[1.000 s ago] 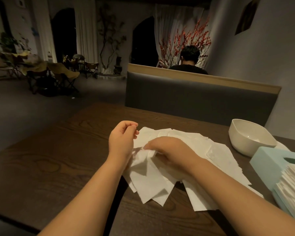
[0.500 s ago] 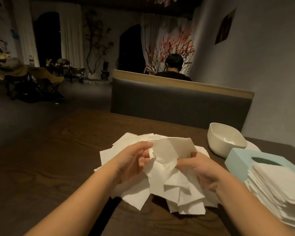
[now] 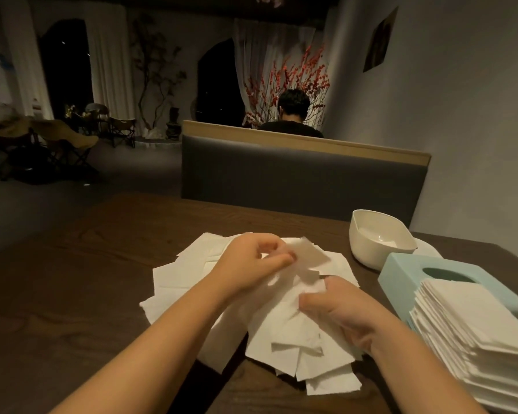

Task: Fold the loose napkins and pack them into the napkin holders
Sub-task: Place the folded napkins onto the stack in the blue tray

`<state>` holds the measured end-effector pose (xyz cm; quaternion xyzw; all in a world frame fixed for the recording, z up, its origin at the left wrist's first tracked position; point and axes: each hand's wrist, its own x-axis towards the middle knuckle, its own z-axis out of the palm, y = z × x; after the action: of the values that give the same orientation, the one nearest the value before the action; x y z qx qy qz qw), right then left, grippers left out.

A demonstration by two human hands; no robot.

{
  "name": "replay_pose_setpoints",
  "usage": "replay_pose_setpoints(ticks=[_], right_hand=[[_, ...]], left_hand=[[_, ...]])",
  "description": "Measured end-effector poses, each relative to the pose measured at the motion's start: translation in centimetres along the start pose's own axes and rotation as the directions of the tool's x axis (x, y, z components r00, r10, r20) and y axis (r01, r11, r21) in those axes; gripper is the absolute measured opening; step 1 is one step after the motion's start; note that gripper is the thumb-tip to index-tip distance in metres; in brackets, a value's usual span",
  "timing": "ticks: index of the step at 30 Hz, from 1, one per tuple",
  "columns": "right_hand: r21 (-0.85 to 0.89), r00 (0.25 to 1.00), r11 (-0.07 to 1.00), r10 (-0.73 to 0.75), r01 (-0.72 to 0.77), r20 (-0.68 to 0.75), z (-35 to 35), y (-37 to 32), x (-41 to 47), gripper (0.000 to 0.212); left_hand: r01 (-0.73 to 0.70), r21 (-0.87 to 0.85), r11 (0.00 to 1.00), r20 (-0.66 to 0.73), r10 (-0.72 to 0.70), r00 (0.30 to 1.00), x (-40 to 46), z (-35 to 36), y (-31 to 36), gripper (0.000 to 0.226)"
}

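Folded stack: nearest me on my right sits a tall pile of squared napkins (image 3: 476, 339) at the desk edge, which I judge is work already done, though not yet packed.
Right hand: my right hand (image 3: 341, 309) rests low on the loose heap, thumb and fingers curled and pinching the near part of one sheet.
Left hand: my left hand (image 3: 251, 261) is raised a little beyond it, fingertips pinching the far end of that same napkin (image 3: 305, 261), which hangs crumpled between my hands.
Step in hand: I judge I am separating or straightening a single sheet before its fold; no crease is made yet.
Loose napkins: the heap (image 3: 192, 276) spreads flat across the dark wooden desk (image 3: 72, 294) under and around my hands, many sheets overlapping, so a good deal of folding is left.
Blue holder: a pale blue holder (image 3: 401, 273) lies just behind the folded stack; I cannot tell whether it holds anything.
White holder: farther right, a white bowl-shaped holder (image 3: 380, 237) looks nearly empty inside.
Progress: folding partly done, packing apparently barely begun.
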<state>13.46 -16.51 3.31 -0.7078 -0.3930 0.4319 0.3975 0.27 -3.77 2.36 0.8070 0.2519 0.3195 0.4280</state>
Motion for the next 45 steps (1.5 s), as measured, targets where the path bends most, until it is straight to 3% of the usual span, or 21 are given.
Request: replay_pose_setpoints(ticks=[4,6,8,11,16,20,23,25,27,30,33,36,39,45], right_hand=[[0.003,1.0,1.0,-0.014,0.014,0.019,0.0,0.1,-0.2,0.02],[0.046,1.0,0.999,-0.026,0.026,0.006,0.0,0.2,-0.2,0.021],[0.099,0.998,0.993,-0.057,0.058,-0.02,-0.2,0.3,-0.1,0.023],[0.174,0.988,0.974,-0.136,0.148,-0.077,-0.3,0.3,-0.2,0.025],[0.439,0.945,0.838,-0.306,0.325,-0.116,-0.5,0.5,-0.7,0.037],[0.396,0.956,0.87,-0.277,0.293,-0.097,-0.3,0.5,-0.4,0.035],[0.195,0.978,0.96,-0.188,0.202,-0.091,0.0,0.3,-0.1,0.025],[0.133,0.983,0.978,-0.149,0.162,-0.103,-0.1,0.2,0.0,0.023],[0.091,0.985,0.985,-0.141,0.15,-0.099,0.0,0.1,0.1,0.022],[0.062,0.985,0.986,-0.147,0.153,-0.088,0.1,0.2,0.4,0.022],[0.071,0.986,0.987,-0.14,0.147,-0.095,0.2,0.4,0.4,0.02],[0.089,0.984,0.985,-0.138,0.148,-0.11,0.3,0.6,0.4,0.021],[0.138,0.984,0.978,-0.142,0.157,-0.11,0.3,0.8,0.6,0.025],[0.191,0.986,0.972,-0.116,0.137,-0.118,0.7,1.0,0.8,0.031]], left_hand=[[0.088,-0.304,0.949,-0.249,-0.168,0.954,-0.7,-0.4,0.1,0.009],[0.168,-0.553,0.816,-0.23,-0.343,0.911,-1.4,-0.8,0.5,0.007],[0.209,-0.695,0.688,-0.177,-0.445,0.878,-2.0,-1.3,0.4,0.012],[0.182,-0.735,0.653,-0.219,-0.483,0.847,-2.4,-1.8,0.3,0.015],[0.29,-0.629,0.722,-0.135,-0.468,0.873,-2.2,-0.9,0.2,0.02],[0.34,-0.568,0.749,-0.001,-0.414,0.91,-2.1,0.4,-0.5,0.023],[0.386,-0.695,0.607,0.081,-0.468,0.88,-2.2,1.0,-0.5,0.021],[0.401,-0.805,0.437,0.146,-0.51,0.848,-2.3,1.0,-0.3,0.019],[0.428,-0.825,0.368,0.195,-0.527,0.827,-2.3,0.8,-0.2,0.017],[0.481,-0.769,0.421,0.218,-0.534,0.817,-2.3,1.0,-0.4,0.021],[0.461,-0.737,0.494,0.138,-0.557,0.819,-2.3,1.1,-0.5,0.018],[0.404,-0.783,0.473,0.067,-0.582,0.811,-2.0,0.7,-0.5,0.014],[0.38,-0.759,0.528,0.006,-0.578,0.816,-1.8,0.5,-0.7,0.016],[0.384,-0.771,0.508,0.051,-0.552,0.832,-2.1,0.8,-0.7,0.014]])
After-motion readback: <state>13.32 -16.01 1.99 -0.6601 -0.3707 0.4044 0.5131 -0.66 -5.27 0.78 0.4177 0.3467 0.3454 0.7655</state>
